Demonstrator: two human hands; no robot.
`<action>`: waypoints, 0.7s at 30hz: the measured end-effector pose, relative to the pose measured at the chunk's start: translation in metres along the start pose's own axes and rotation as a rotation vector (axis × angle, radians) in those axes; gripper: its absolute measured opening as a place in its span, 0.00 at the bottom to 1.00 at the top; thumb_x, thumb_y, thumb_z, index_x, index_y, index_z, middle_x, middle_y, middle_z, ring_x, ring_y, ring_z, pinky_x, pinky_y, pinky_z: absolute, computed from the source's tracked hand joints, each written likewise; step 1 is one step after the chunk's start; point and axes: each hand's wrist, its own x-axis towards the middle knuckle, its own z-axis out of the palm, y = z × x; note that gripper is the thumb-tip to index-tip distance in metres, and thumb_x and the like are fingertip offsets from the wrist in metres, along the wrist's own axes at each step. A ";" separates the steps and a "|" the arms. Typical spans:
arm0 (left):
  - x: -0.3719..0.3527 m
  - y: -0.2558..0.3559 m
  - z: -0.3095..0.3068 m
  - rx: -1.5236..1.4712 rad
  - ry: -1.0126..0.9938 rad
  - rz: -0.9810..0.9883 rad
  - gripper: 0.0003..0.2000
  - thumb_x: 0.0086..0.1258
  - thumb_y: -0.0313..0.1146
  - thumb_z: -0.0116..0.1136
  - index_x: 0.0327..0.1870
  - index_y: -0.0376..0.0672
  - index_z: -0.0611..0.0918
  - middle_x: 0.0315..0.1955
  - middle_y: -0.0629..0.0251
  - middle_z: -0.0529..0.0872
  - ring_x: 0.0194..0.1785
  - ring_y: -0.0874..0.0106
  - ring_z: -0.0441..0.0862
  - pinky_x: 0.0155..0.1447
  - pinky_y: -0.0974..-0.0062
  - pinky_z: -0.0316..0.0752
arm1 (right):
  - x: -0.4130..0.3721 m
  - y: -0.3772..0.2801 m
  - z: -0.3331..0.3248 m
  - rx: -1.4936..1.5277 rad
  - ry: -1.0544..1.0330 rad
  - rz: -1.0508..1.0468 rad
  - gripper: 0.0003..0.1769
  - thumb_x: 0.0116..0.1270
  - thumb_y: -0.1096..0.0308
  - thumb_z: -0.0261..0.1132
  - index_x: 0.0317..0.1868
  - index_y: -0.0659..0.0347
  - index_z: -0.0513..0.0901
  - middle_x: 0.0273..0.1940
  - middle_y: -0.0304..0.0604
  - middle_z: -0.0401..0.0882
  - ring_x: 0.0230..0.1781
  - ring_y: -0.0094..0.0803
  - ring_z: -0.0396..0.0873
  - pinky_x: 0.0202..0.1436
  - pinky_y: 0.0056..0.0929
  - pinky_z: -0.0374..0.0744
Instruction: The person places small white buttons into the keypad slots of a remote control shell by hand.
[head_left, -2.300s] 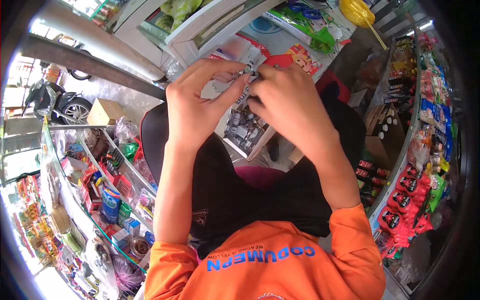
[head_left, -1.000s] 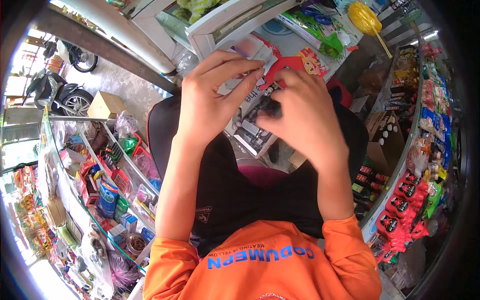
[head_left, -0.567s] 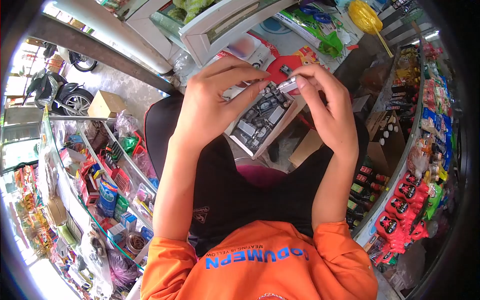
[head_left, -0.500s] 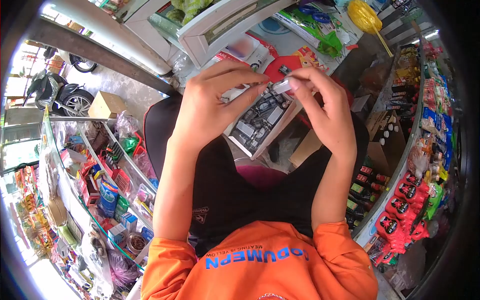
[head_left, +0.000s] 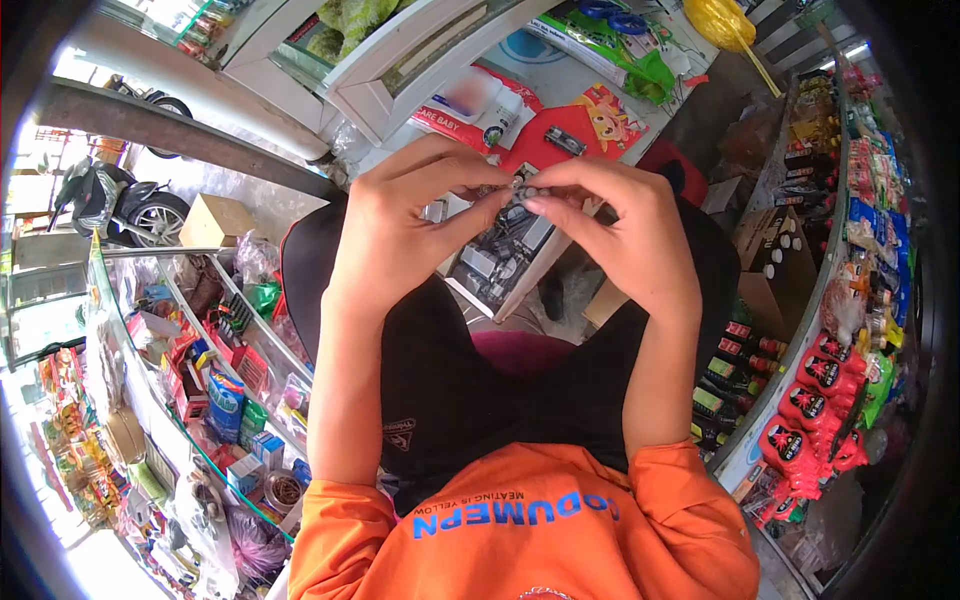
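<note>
My left hand [head_left: 400, 225] and my right hand [head_left: 625, 235] meet at their fingertips above my lap. Between the fingertips they pinch a small silver metal part [head_left: 524, 190]; both thumbs and forefingers close on it. Just below it, an open cardboard box [head_left: 500, 262] with several small grey and silver metal pieces rests on my black-clad knees. My hands hide part of the box. My orange sleeves [head_left: 520, 520] fill the bottom of the view.
Glass display shelves [head_left: 225, 375] packed with small goods run along the left. Racks of bottles and red packets [head_left: 805, 405] line the right. A red printed pack [head_left: 575, 125] and a white cabinet [head_left: 400, 55] lie ahead. A brown carton [head_left: 765, 265] stands at the right, a motorbike [head_left: 115, 205] far left.
My right hand dipped into the box, lifted out a silver piece and brought it to my left fingertips. Both hands now pinch it together.
</note>
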 end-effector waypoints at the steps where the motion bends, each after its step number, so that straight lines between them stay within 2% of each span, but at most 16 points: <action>1: -0.001 0.000 0.001 -0.006 -0.007 -0.015 0.11 0.67 0.20 0.82 0.49 0.40 0.98 0.45 0.61 0.96 0.47 0.68 0.96 0.54 0.69 0.89 | 0.000 0.000 0.003 0.001 0.001 0.001 0.11 0.77 0.68 0.80 0.52 0.65 0.91 0.41 0.48 0.93 0.36 0.37 0.92 0.42 0.38 0.86; 3: -0.002 -0.001 0.001 -0.012 -0.015 -0.030 0.11 0.67 0.20 0.82 0.49 0.39 0.98 0.44 0.61 0.96 0.47 0.68 0.96 0.54 0.69 0.89 | 0.001 0.000 0.009 -0.134 -0.026 0.005 0.11 0.75 0.69 0.80 0.52 0.63 0.90 0.38 0.48 0.91 0.36 0.45 0.90 0.46 0.46 0.84; 4: -0.002 -0.002 0.001 0.021 -0.038 -0.010 0.11 0.67 0.20 0.82 0.49 0.39 0.97 0.44 0.61 0.96 0.47 0.69 0.96 0.54 0.70 0.89 | 0.002 0.000 0.012 -0.133 -0.025 0.005 0.11 0.75 0.69 0.80 0.52 0.63 0.90 0.38 0.48 0.91 0.36 0.45 0.90 0.46 0.46 0.84; 6: -0.002 -0.002 0.001 0.055 -0.061 0.010 0.12 0.67 0.20 0.82 0.50 0.38 0.97 0.45 0.62 0.96 0.46 0.69 0.95 0.53 0.70 0.89 | 0.002 0.002 0.016 -0.261 -0.006 -0.083 0.11 0.74 0.69 0.79 0.52 0.60 0.90 0.39 0.48 0.91 0.38 0.48 0.88 0.53 0.49 0.81; 9: -0.003 0.000 0.001 -0.047 -0.102 -0.088 0.13 0.67 0.21 0.82 0.51 0.37 0.96 0.45 0.62 0.96 0.47 0.70 0.96 0.54 0.71 0.90 | 0.002 0.003 0.016 -0.265 -0.006 -0.095 0.10 0.73 0.70 0.79 0.52 0.58 0.90 0.40 0.47 0.91 0.41 0.48 0.88 0.58 0.49 0.80; 13: 0.000 0.005 0.002 -0.030 -0.126 -0.177 0.13 0.67 0.21 0.82 0.52 0.35 0.95 0.45 0.62 0.95 0.47 0.69 0.95 0.53 0.70 0.90 | 0.002 0.002 0.010 -0.240 -0.024 -0.092 0.10 0.73 0.71 0.79 0.52 0.59 0.90 0.42 0.44 0.92 0.41 0.47 0.88 0.56 0.47 0.82; 15: -0.002 0.001 0.002 -0.013 -0.128 -0.206 0.13 0.68 0.21 0.82 0.52 0.35 0.95 0.45 0.61 0.94 0.46 0.69 0.95 0.53 0.70 0.90 | 0.001 -0.003 0.006 -0.049 -0.073 -0.033 0.11 0.73 0.73 0.79 0.53 0.59 0.92 0.43 0.43 0.93 0.41 0.44 0.88 0.54 0.44 0.84; 17: -0.006 -0.009 0.002 0.073 -0.183 -0.056 0.13 0.69 0.24 0.82 0.54 0.36 0.95 0.46 0.60 0.94 0.46 0.67 0.95 0.52 0.68 0.90 | 0.001 -0.005 0.007 -0.012 -0.053 -0.048 0.12 0.73 0.74 0.79 0.55 0.59 0.93 0.43 0.43 0.93 0.42 0.42 0.88 0.53 0.42 0.84; 18: -0.006 -0.011 0.000 0.073 -0.183 -0.057 0.13 0.69 0.24 0.82 0.54 0.36 0.95 0.46 0.60 0.94 0.46 0.67 0.95 0.52 0.68 0.90 | 0.001 -0.006 0.008 0.024 -0.031 -0.064 0.13 0.73 0.74 0.79 0.56 0.58 0.93 0.43 0.43 0.93 0.42 0.40 0.88 0.53 0.40 0.85; 20: -0.006 -0.012 -0.001 0.119 -0.187 0.015 0.14 0.69 0.26 0.79 0.56 0.40 0.94 0.49 0.58 0.93 0.47 0.55 0.95 0.53 0.60 0.91 | 0.002 -0.003 0.006 -0.012 -0.033 -0.092 0.13 0.73 0.74 0.79 0.57 0.58 0.94 0.44 0.44 0.93 0.44 0.41 0.88 0.52 0.40 0.85; 21: -0.006 -0.011 0.000 0.119 -0.186 0.015 0.14 0.69 0.26 0.79 0.56 0.40 0.94 0.49 0.58 0.93 0.47 0.55 0.95 0.53 0.60 0.91 | 0.002 -0.002 0.005 -0.047 -0.034 -0.121 0.14 0.74 0.74 0.78 0.58 0.58 0.94 0.45 0.45 0.93 0.45 0.41 0.89 0.50 0.40 0.86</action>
